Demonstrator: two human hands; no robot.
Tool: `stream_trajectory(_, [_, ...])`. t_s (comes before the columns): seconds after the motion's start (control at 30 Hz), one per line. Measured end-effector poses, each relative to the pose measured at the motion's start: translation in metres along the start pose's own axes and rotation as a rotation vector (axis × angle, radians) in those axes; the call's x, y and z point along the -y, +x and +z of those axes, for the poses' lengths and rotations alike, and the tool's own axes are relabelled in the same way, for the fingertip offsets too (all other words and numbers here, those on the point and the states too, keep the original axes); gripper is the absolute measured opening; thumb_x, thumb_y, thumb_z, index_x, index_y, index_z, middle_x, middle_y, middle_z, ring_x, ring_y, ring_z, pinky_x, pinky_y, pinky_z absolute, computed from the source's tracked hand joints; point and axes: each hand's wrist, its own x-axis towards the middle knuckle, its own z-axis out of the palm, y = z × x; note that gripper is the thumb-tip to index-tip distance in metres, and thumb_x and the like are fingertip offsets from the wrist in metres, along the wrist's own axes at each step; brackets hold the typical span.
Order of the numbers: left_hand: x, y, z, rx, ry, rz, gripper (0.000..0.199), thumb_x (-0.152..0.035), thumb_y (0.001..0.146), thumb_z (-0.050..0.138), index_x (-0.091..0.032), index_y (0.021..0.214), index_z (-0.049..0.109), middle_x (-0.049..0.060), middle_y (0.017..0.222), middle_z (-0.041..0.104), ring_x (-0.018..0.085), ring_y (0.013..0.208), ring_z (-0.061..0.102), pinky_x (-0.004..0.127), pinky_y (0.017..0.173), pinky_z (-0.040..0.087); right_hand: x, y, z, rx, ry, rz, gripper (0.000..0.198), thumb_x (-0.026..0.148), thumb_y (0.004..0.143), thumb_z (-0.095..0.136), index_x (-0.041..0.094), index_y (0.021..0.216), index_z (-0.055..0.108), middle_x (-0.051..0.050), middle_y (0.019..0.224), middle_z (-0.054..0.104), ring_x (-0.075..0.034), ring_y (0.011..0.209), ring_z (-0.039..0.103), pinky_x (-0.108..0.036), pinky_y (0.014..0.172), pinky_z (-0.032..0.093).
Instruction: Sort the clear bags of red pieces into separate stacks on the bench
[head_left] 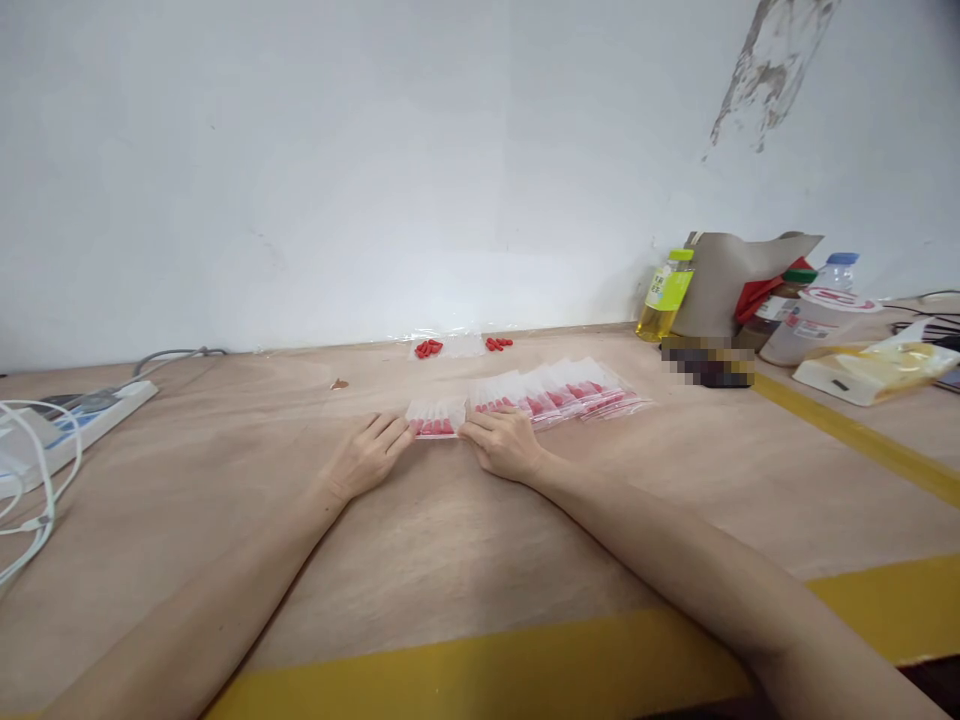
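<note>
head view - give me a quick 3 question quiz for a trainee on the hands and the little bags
1. True or false: both hands touch the same small bag.
2. The row of filled bags lies on which side of that bag? A) its left B) its right C) nearer the person
3. What lies loose near the wall?

Key:
1. True: the left hand and the right hand each press one end.
2. B
3. Red capsules beside an empty clear bag.

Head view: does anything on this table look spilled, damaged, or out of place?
Some red capsules lie loose near the wall, outside any bag, with a second small cluster beside them. The other capsules sit in the small clear bags in a row. The wall's paint patch looks peeled.
</note>
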Motion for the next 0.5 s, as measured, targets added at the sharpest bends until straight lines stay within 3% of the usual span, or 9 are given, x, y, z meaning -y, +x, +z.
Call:
stream_trajectory(0.17, [-0.007, 0.0, -0.004, -0.098, -0.11, -0.049, 0.013, -0.017, 0.086, 0.047, -0.017, 0.097, 0.055, 0.006, 0.088, 0.063, 0.016, 0.079, 0.059, 0.027, 0.073, 0.047, -0.003, -0.003, 0.001, 0.005, 0.119, 0.111, 0.016, 0.015, 0.079, 0.045, 0.018, 0.078, 0.061, 0.0, 0.073, 0.063, -0.01, 0.066, 0.052, -0.023, 0.057, 0.027])
stream_trajectory(0.3, [-0.012, 0.005, -0.004, -0.184, -0.174, -0.016, 0.021, -0.013, 0.081, 0.055, -0.018, 0.102, 0.054, 0.005, 0.09, 0.064, 0.015, 0.079, 0.06, 0.027, 0.073, 0.048, -0.002, -0.003, 0.001, 0.012, 0.205, 0.182, 0.016, 0.018, 0.081, 0.045, 0.018, 0.078, 0.06, 0.0, 0.074, 0.063, -0.01, 0.067, 0.054, -0.022, 0.057, 0.03])
stream_trajectory(0.5, [-0.01, 0.008, -0.001, -0.263, -0.166, 0.025, 0.019, -0.01, 0.077, 0.058, -0.016, 0.095, 0.056, 0.005, 0.084, 0.066, 0.016, 0.075, 0.061, 0.03, 0.068, 0.049, 0.001, -0.002, 0.001, 0.052, 0.22, 0.15, 0.015, 0.018, 0.08, 0.046, 0.019, 0.077, 0.061, 0.0, 0.075, 0.064, -0.011, 0.065, 0.054, -0.022, 0.057, 0.031])
